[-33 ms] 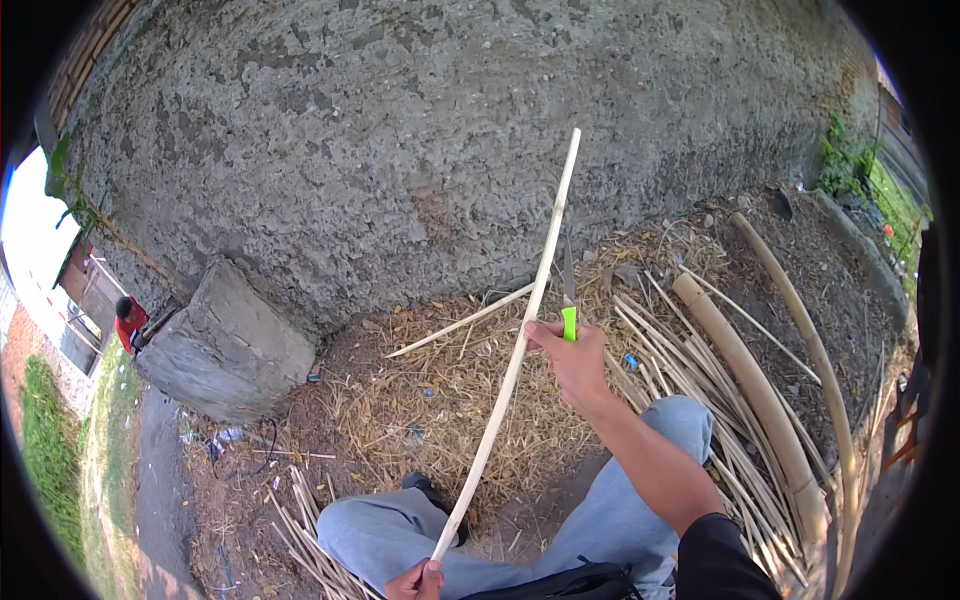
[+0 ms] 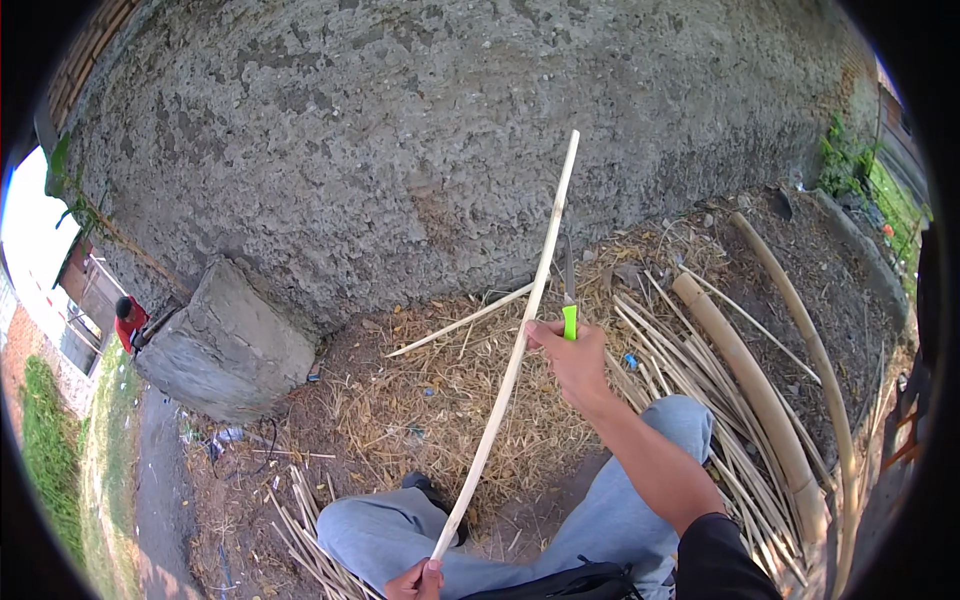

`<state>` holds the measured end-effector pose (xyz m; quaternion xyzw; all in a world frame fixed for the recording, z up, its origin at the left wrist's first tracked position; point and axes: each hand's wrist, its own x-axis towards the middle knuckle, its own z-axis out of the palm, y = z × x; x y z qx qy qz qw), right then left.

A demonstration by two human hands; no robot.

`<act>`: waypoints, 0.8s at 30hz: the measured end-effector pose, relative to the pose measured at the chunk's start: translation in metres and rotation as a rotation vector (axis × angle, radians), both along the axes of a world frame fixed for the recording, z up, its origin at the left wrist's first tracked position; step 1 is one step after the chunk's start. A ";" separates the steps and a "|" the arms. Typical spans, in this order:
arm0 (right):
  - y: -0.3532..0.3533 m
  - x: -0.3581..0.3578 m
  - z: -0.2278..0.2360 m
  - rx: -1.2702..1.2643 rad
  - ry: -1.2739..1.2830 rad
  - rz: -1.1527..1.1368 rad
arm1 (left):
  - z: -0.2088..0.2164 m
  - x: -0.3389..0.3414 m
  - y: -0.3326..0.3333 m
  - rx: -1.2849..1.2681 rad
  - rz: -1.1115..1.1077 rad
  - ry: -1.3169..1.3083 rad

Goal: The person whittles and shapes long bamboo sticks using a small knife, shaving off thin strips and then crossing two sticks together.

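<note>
A long, pale bamboo strip (image 2: 497, 418) slants up and away across the middle of the view, its far tip raised in front of the wall. At the lower edge my left hand (image 2: 415, 580) is closed around its near end. My right hand (image 2: 578, 362) grips a knife (image 2: 570, 318) with a bright green handle, the blade pointing up and away beside the strip. Thumb and fingertip of that hand also touch the strip about midway along. Any contact between blade and strip cannot be made out.
A rough grey wall (image 2: 420, 140) rises ahead, with a concrete block (image 2: 225, 345) at left. Shavings (image 2: 400, 400) cover the ground. Split bamboo strips (image 2: 690, 370) and thick bamboo poles (image 2: 750, 390) lie at right, more strips (image 2: 310, 530) at lower left. A person in red (image 2: 130, 322) is far left.
</note>
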<state>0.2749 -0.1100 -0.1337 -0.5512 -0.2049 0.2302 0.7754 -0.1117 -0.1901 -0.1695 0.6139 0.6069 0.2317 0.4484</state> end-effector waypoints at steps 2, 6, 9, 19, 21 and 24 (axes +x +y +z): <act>-0.002 0.000 0.006 -0.013 0.029 0.013 | 0.005 0.003 -0.001 0.025 0.004 0.014; -0.002 0.004 0.003 -0.002 0.055 0.074 | 0.011 0.005 0.000 0.066 -0.004 0.028; -0.001 0.004 0.000 0.051 0.093 0.092 | 0.014 0.005 -0.001 0.085 -0.024 0.031; -0.001 0.005 0.004 0.099 0.252 0.153 | 0.021 0.006 0.000 0.047 0.008 -0.037; -0.002 0.005 -0.001 0.092 0.218 0.145 | 0.018 0.005 0.000 0.089 -0.024 -0.011; 0.001 0.002 0.000 0.077 0.199 0.066 | 0.017 0.005 0.000 0.131 -0.036 0.022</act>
